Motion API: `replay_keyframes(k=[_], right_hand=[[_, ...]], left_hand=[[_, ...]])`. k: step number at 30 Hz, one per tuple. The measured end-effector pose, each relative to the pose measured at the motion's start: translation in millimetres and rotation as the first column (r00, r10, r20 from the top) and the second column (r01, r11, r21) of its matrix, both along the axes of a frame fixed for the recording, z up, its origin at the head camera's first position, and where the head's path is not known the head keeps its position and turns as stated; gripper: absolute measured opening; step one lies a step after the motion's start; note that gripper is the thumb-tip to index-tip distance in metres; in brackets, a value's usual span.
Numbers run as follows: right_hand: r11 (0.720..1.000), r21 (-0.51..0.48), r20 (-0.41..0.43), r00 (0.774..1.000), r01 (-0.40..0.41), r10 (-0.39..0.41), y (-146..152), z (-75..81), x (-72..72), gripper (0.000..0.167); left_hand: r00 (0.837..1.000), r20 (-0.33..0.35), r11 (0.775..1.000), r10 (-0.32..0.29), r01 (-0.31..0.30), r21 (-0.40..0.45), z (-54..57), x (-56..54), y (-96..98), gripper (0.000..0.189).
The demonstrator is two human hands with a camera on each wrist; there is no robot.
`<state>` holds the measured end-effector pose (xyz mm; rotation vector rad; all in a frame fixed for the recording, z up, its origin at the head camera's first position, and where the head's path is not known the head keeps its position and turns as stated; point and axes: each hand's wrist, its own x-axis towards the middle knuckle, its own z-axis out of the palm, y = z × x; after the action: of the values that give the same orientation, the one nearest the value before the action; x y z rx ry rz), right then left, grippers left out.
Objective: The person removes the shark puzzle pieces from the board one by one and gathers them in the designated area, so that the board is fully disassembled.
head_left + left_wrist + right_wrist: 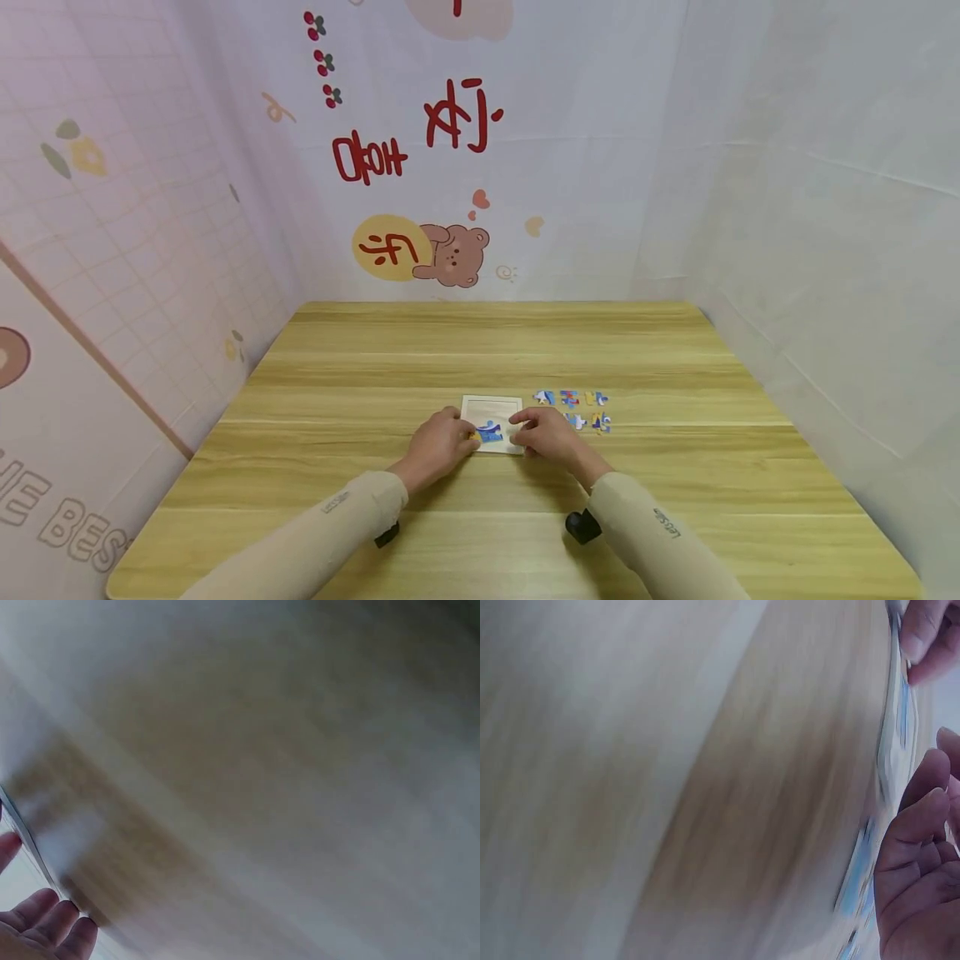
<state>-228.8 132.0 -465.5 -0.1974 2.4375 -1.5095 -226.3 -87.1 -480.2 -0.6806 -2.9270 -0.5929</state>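
Note:
In the head view a small white puzzle tray (501,406) lies on the table, with joined blue and yellow jigsaw pieces (491,432) in its lower left part. My left hand (440,442) holds the tray's left edge, thumb and forefinger reaching over the rim beside the yellow piece. Over the tray's right edge is my right hand (551,435), its fingers bent and apart, with nothing visible between them. The left wrist view catches the left fingers (56,919) along the tray's edge. In the right wrist view the right hand (919,877) shows a gap between thumb and fingers.
Several loose jigsaw pieces (570,398) lie right of the tray, some partly behind the right hand. The wooden table (480,350) meets a printed cloth backdrop (570,167) at the back. Both wrists carry black devices (582,527).

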Motion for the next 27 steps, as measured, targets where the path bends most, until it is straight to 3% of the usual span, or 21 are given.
replay_keyframes(k=[13,21,27], right_hand=[[0.992,0.107,0.043,0.997,-0.065,0.060,-23.9,-7.3,0.5,0.040],[0.991,0.101,0.026,0.996,-0.086,0.084,-24.9,-7.0,0.9,0.035],[0.995,0.083,0.006,0.998,-0.058,0.057,-29.1,-3.0,1.9,0.025]], left_hand=[[0.990,0.047,0.987,-0.135,0.130,0.096,1.7,-2.7,-15.2,0.012],[0.987,0.101,0.987,-0.127,0.115,0.115,-0.2,-1.2,-19.3,0.017],[0.987,0.085,0.982,-0.133,0.120,0.149,-0.3,-0.5,-19.2,0.015]])
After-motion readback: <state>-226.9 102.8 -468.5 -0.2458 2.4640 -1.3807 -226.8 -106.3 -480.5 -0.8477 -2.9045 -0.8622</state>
